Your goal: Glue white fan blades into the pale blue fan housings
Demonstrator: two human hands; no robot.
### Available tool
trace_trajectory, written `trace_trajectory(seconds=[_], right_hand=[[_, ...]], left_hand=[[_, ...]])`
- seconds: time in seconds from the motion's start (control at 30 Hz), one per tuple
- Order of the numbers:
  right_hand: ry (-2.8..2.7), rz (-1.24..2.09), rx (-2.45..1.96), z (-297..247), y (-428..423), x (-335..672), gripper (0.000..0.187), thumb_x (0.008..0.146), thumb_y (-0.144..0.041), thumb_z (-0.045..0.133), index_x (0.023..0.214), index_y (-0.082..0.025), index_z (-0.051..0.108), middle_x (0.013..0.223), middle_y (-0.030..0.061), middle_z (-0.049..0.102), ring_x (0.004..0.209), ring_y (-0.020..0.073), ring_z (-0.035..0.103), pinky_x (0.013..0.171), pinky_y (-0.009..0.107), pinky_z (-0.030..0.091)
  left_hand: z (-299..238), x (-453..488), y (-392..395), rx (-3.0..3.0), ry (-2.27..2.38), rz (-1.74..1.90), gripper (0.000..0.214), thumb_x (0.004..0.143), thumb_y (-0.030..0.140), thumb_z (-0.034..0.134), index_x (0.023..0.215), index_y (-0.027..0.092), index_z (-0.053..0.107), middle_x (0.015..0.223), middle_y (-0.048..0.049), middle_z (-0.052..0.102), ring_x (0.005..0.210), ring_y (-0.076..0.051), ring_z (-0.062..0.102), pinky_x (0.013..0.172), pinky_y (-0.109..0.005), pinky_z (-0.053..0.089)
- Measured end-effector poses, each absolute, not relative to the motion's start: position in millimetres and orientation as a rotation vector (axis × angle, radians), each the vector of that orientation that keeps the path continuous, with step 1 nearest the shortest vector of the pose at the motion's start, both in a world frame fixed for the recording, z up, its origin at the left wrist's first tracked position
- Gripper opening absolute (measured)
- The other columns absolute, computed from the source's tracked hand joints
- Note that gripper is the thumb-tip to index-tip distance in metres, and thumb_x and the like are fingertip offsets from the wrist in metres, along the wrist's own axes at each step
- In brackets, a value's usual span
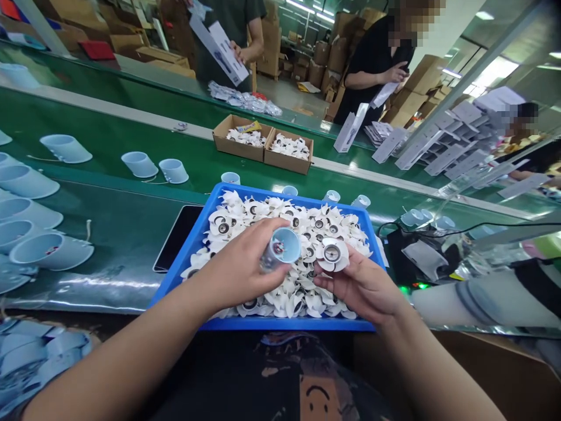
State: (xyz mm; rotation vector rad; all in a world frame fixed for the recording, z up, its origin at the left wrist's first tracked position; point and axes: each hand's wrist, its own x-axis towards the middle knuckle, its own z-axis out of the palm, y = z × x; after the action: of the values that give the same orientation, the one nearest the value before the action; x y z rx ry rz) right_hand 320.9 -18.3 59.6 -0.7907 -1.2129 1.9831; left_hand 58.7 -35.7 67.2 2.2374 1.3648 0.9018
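My left hand [243, 263] is closed around a small pale blue cup-shaped housing [283, 247], its open mouth facing me. My right hand [362, 283] pinches a white flower-shaped part with a round metal centre [333, 255] just to the right of the cup. Both hands hover over a blue plastic tray [210, 211] heaped with several of the same white parts [284, 219].
Pale blue cups [51, 251] lie on the green conveyor [123, 234] at left, more [173, 171] farther back. A dark phone [177, 237] lies beside the tray. Two cardboard boxes [263, 143] of white parts sit behind. Two people stand across the belt handling white cartons [350, 131].
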Motion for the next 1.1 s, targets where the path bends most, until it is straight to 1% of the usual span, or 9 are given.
trace_trajectory(seconds=[0.1, 0.27, 0.4, 0.47, 0.6, 0.67, 0.83, 1.0, 1.1], right_hand=[[-1.126, 2.016, -0.747, 62.2, -21.6, 319.9, 0.040, 0.086, -0.045, 0.082, 0.114, -0.024, 0.062, 0.101, 0.0025, 0.063, 0.090, 0.0121, 0.064, 0.087, 0.026, 0.056], [-1.139, 1.976, -0.711, 63.8, -26.2, 320.0, 0.033, 0.089, -0.041, 0.082, 0.114, -0.028, 0.065, 0.098, -0.0010, 0.061, 0.085, 0.0092, 0.061, 0.083, 0.022, 0.054], [-1.279, 1.860, -0.703, 69.5, -32.0, 319.9, 0.025, 0.091, -0.033, 0.080, 0.112, -0.029, 0.066, 0.099, -0.0008, 0.061, 0.088, 0.0103, 0.058, 0.082, 0.021, 0.049], [-1.567, 1.601, -0.758, 76.5, -35.7, 318.1, 0.022, 0.092, -0.024, 0.076, 0.112, -0.027, 0.067, 0.102, 0.0006, 0.060, 0.091, 0.0118, 0.056, 0.082, 0.022, 0.046], [-2.220, 0.695, -0.895, 90.7, -38.6, 311.6, 0.016, 0.096, -0.016, 0.067, 0.110, -0.022, 0.068, 0.102, 0.0030, 0.056, 0.093, 0.0163, 0.054, 0.083, 0.030, 0.044], [-2.301, 0.541, -0.903, 93.9, -36.7, 309.4, 0.011, 0.096, -0.019, 0.066, 0.107, -0.021, 0.069, 0.097, 0.0034, 0.053, 0.090, 0.0175, 0.054, 0.079, 0.031, 0.043], [-2.213, 0.582, -0.829, 90.8, -34.6, 309.8, 0.011, 0.096, -0.021, 0.068, 0.107, -0.022, 0.071, 0.098, 0.0036, 0.050, 0.090, 0.0166, 0.054, 0.077, 0.030, 0.045], [-2.228, 0.371, -0.855, 85.5, -45.3, 317.7, 0.019, 0.100, -0.030, 0.061, 0.117, -0.025, 0.071, 0.117, 0.0075, 0.050, 0.110, 0.0251, 0.049, 0.094, 0.043, 0.041], [-2.179, 0.438, -0.858, 89.2, -56.8, 337.4, 0.017, 0.102, -0.032, 0.056, 0.104, -0.023, 0.071, 0.103, 0.0060, 0.051, 0.098, 0.0219, 0.052, 0.085, 0.039, 0.042]], left_hand=[[76.2, 67.6, -41.5, 2.319, 1.299, 0.848, 0.065, 0.083, 0.051, 0.074, 0.136, 0.025, 0.047, 0.134, -0.0095, 0.060, 0.125, -0.031, 0.056, 0.103, -0.048, 0.047], [86.8, 77.8, -49.0, 2.451, 1.198, 0.865, 0.053, 0.082, 0.037, 0.077, 0.128, 0.025, 0.054, 0.125, -0.0061, 0.065, 0.118, -0.027, 0.059, 0.101, -0.045, 0.047], [88.9, 81.7, -52.6, 2.474, 1.232, 0.883, 0.054, 0.081, 0.034, 0.077, 0.129, 0.023, 0.055, 0.125, -0.0061, 0.065, 0.118, -0.027, 0.059, 0.100, -0.046, 0.048], [87.6, 83.7, -54.3, 2.491, 1.243, 0.887, 0.054, 0.081, 0.033, 0.078, 0.129, 0.022, 0.056, 0.124, -0.0071, 0.066, 0.118, -0.028, 0.060, 0.099, -0.047, 0.048], [81.6, 90.1, -59.2, 2.573, 1.186, 0.951, 0.047, 0.084, 0.028, 0.074, 0.126, 0.017, 0.056, 0.124, -0.0106, 0.068, 0.115, -0.027, 0.064, 0.096, -0.044, 0.052], [78.2, 93.1, -61.5, 2.588, 1.187, 1.034, 0.046, 0.086, 0.028, 0.072, 0.127, 0.017, 0.055, 0.124, -0.0119, 0.068, 0.114, -0.027, 0.065, 0.096, -0.041, 0.053], [75.7, 96.7, -58.2, 2.511, 1.189, 1.107, 0.053, 0.088, 0.036, 0.072, 0.135, 0.021, 0.052, 0.126, -0.0101, 0.068, 0.118, -0.026, 0.064, 0.099, -0.040, 0.051], [78.9, 94.7, -48.4, 2.549, 1.106, 1.013, 0.056, 0.086, 0.041, 0.075, 0.133, 0.023, 0.053, 0.126, -0.0075, 0.069, 0.118, -0.026, 0.062, 0.103, -0.043, 0.047], [86.4, 84.2, -40.6, 2.590, 1.105, 0.860, 0.068, 0.079, 0.053, 0.080, 0.136, 0.027, 0.054, 0.131, -0.0071, 0.065, 0.126, -0.030, 0.055, 0.109, -0.050, 0.041]])
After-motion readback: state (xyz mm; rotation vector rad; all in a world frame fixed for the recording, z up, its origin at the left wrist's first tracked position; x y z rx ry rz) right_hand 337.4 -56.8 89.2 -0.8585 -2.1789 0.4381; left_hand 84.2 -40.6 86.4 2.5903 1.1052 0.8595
